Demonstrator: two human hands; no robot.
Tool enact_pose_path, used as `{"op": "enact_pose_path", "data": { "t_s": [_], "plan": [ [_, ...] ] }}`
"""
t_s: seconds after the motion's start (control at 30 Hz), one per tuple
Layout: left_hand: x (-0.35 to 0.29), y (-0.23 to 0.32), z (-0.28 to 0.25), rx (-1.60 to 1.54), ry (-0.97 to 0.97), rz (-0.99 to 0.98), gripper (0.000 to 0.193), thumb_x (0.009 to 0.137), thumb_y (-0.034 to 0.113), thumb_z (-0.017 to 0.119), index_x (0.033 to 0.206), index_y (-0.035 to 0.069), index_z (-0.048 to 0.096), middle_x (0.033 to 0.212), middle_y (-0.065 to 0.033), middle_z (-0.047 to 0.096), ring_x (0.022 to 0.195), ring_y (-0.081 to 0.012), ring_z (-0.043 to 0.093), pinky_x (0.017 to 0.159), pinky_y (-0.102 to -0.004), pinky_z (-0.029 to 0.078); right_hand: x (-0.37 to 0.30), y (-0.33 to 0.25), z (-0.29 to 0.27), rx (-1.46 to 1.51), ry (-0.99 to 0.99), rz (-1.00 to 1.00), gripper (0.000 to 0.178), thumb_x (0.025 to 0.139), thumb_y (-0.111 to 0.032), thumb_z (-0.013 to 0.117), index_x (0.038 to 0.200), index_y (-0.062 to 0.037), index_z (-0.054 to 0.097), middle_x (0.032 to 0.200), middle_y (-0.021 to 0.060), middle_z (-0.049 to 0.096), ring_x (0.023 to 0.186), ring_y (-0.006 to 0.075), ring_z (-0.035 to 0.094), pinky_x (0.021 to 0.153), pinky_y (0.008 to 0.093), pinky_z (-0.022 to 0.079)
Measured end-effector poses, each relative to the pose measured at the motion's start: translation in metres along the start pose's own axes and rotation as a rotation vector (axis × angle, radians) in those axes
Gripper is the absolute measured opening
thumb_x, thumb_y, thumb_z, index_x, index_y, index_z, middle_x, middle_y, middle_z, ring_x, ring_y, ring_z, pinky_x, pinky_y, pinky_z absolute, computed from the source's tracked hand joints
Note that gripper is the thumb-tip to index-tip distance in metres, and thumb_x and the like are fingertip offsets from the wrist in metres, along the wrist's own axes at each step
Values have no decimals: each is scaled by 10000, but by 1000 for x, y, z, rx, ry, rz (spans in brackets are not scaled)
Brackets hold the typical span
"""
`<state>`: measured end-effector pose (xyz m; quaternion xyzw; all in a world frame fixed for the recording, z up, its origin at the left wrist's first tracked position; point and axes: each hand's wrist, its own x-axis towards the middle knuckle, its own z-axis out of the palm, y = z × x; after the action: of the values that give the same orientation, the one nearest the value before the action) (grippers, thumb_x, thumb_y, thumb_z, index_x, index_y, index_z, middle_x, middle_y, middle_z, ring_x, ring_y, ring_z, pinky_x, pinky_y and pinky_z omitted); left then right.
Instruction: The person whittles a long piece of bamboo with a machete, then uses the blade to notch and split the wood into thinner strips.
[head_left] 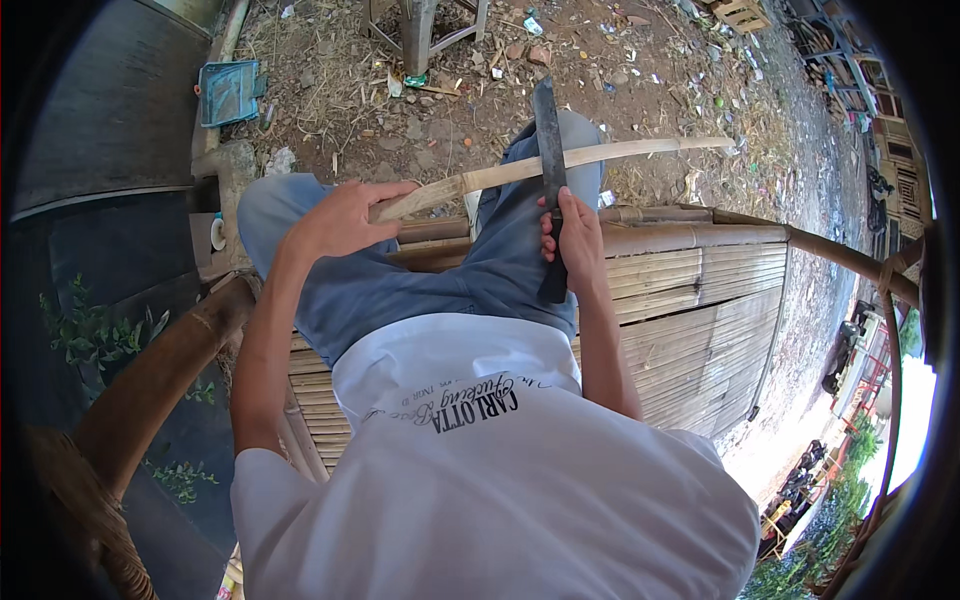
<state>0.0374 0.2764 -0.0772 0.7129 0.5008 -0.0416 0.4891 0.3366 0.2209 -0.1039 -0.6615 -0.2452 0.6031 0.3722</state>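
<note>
Bench edge: a bamboo pole rims the front of the slatted bench (pixel 700 275); the seated person's knees, in jeans (pixel 390 280), reach out past it.
Room for the strip: the pale bamboo strip (pixel 510 171) slants across above the lap—its far end juts beyond the right knee, over littered ground (pixel 680 90).
Left hand: thumb and fingers (pixel 345 218) spread around the strip's near end.
Right hand: fingers curled (pixel 578 245) round the black handle of a long knife (pixel 552 165), the dark blade pointing away from the body and crossing over the strip.
Left side: tight—a curved bamboo armrest (pixel 170 370), a dark wall panel (pixel 110 110) and leafy stems (pixel 95 325).
Ahead: the legs of a stool (pixel 418 35) stand at the top, with a blue tray (pixel 229 93) to the left by the wall.
Far right: another bamboo pole (pixel 850 262) bends outward from the bench's corner.
Count: one strip, one knife, two hands, one tray, one stool.
</note>
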Motion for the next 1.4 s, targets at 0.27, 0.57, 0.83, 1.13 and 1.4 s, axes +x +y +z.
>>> {"op": "enact_pose_path", "data": {
  "t_s": [0.27, 0.57, 0.83, 1.13, 1.4],
  "plan": [
    [-6, -15, 19, 292, 455, 123, 450, 826, 292, 711, 1228, 99, 644, 1054, -122, 659, 857, -309, 618, 771, -421, 496, 9, 0, 0, -226, 60, 9, 437, 1051, -343, 378, 906, 11, 590, 594, 4, 481, 454, 90, 460, 401, 264, 392],
    [-35, -24, 80, -291, 700, -143, 456, 823, 215, 775, 1224, 51, 631, 1123, -107, 627, 994, -190, 621, 779, -335, 510, 11, -2, 2, -344, 79, 11, 425, 1038, -323, 389, 863, 13, 581, 593, 25, 524, 462, 110, 497, 409, 282, 415],
    [-43, -28, 84, -284, 615, -30, 373, 833, 149, 751, 1175, 30, 663, 938, -115, 662, 802, -226, 633, 739, -345, 497, 13, 0, 7, -330, 60, -3, 414, 1040, -314, 397, 865, 17, 575, 596, 31, 528, 457, 114, 503, 411, 288, 422],
    [-34, -29, 67, -267, 684, -28, 327, 861, 71, 695, 1184, 26, 662, 930, -112, 635, 806, -214, 608, 739, -311, 475, 6, -5, 4, -309, 15, 11, 400, 1048, -330, 405, 872, -3, 554, 592, -4, 461, 432, 75, 421, 382, 250, 354],
    [-38, -59, 52, -119, 697, -85, 349, 894, 91, 661, 1237, 31, 638, 1035, -104, 625, 932, -202, 590, 832, -288, 459, 21, -25, -46, -488, 257, -6, 442, 1021, -345, 434, 848, 31, 591, 578, 69, 524, 445, 183, 516, 429, 343, 429]
  ]
}}
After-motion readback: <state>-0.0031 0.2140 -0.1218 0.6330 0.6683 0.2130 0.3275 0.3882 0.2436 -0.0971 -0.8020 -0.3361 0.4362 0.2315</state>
